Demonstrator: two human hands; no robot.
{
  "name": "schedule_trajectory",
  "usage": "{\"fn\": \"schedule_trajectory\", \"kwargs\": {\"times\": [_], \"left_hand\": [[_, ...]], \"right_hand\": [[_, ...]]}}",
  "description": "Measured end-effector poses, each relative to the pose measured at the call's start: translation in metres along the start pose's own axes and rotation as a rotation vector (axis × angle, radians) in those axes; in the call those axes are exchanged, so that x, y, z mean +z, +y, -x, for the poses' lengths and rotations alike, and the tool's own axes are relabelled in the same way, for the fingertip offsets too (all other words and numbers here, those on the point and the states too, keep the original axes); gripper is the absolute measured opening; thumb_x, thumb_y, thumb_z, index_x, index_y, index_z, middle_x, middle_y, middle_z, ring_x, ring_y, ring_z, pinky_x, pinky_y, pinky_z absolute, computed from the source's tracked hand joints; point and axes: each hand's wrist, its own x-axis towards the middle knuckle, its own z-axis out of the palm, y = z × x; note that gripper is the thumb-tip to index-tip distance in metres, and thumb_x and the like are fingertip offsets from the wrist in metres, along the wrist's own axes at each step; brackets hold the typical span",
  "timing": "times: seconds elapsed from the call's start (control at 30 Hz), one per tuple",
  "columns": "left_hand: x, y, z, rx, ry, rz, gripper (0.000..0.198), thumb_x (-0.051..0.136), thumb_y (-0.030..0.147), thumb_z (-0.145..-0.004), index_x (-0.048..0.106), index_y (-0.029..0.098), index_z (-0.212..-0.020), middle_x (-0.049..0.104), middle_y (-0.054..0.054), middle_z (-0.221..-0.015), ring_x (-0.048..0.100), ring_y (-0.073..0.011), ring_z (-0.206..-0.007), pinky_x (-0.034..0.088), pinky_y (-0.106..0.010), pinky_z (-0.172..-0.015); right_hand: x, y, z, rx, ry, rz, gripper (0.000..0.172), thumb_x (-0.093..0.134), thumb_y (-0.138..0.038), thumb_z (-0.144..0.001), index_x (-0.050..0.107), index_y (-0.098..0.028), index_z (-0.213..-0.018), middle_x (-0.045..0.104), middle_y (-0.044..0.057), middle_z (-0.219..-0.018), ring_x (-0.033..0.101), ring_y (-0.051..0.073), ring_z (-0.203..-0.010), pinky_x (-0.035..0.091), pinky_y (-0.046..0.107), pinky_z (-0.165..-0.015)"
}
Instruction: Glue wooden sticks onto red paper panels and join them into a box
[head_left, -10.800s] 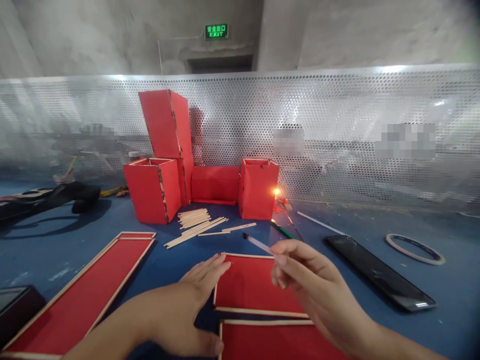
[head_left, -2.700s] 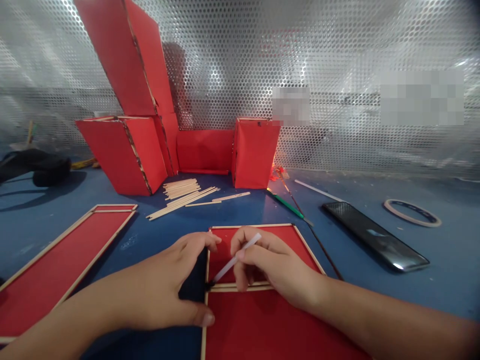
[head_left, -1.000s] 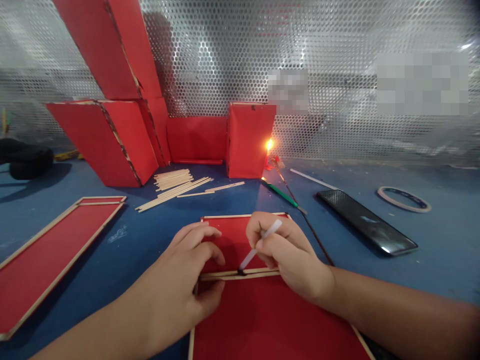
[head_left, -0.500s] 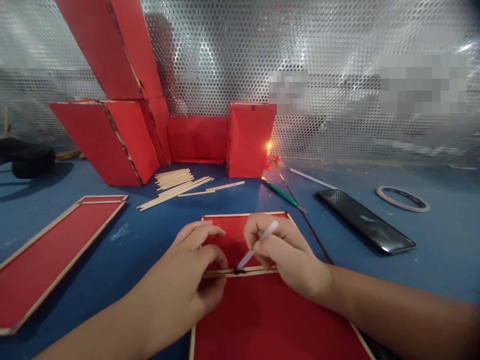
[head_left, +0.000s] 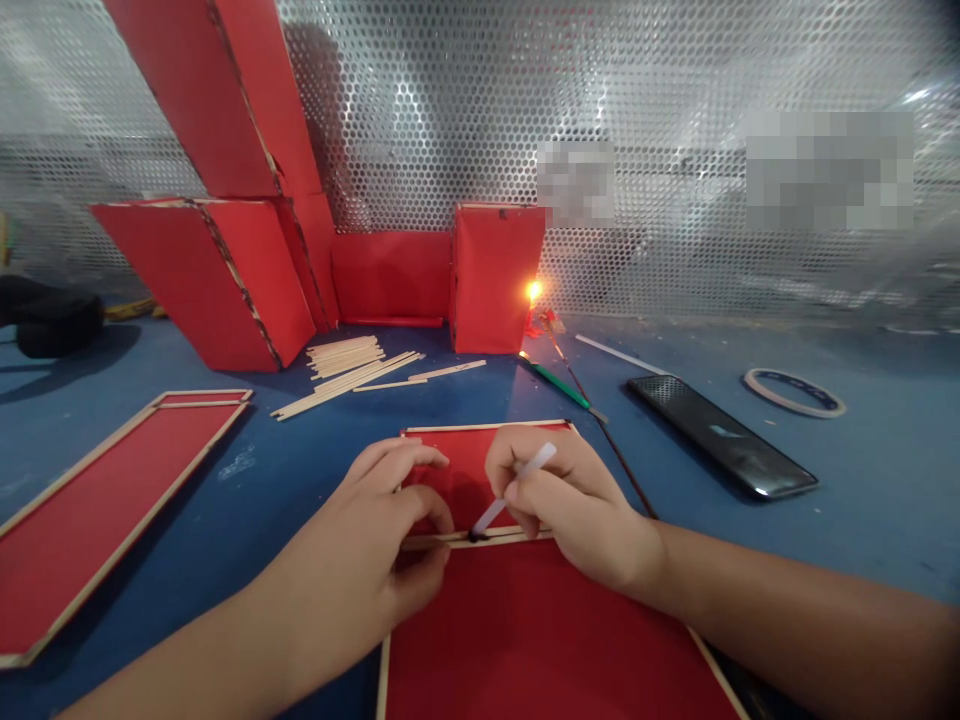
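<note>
My right hand is closed around a thin whitish glue stick, tilted so that its darkened tip meets a pale wooden strip. This strip lies across a red panel edged with similar thin wood. Dark residue marks the spot under the tip. With thumb and fingers, my left hand pinches the strip just left of that spot. Part of the panel is hidden under both hands.
Beyond the panel lie loose wooden sticks, a small flame beside a red box, and a green-handled cutter. A black phone and tape roll are right; another framed red panel is left.
Both hands keep nearly the same pose, with the glue stick's tip still on the strip. The flame at the back looks larger. The whole view has shifted slightly.
</note>
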Motion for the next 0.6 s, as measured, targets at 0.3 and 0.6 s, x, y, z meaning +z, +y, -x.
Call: {"fn": "schedule_trajectory", "kwargs": {"times": [0.3, 0.6], "left_hand": [[-0.004, 0.004, 0.0, -0.003, -0.023, 0.004, 0.018, 0.057, 0.011, -0.08, 0.069, 0.024, -0.085, 0.059, -0.008, -0.129, 0.047, -0.0316, -0.131, 0.05, -0.046, -0.101], [-0.005, 0.006, 0.001, -0.007, -0.034, -0.027, 0.019, 0.055, 0.01, -0.081, 0.067, 0.024, -0.082, 0.06, -0.008, -0.127, 0.047, -0.0314, -0.131, 0.047, -0.05, -0.104]], "right_hand": [[-0.031, -0.009, 0.016, 0.185, -0.153, -0.175, 0.011, 0.054, -0.026, -0.081, 0.061, -0.018, -0.078, 0.064, 0.0, -0.059, 0.056, 0.015, -0.057, 0.044, 0.029, -0.062], [-0.06, -0.017, 0.034, 0.336, -0.255, 0.019, 0.023, 0.06, -0.036, -0.095, 0.074, -0.019, -0.087, 0.078, 0.005, -0.081, 0.066, 0.016, -0.073, 0.049, 0.027, -0.068]]}}
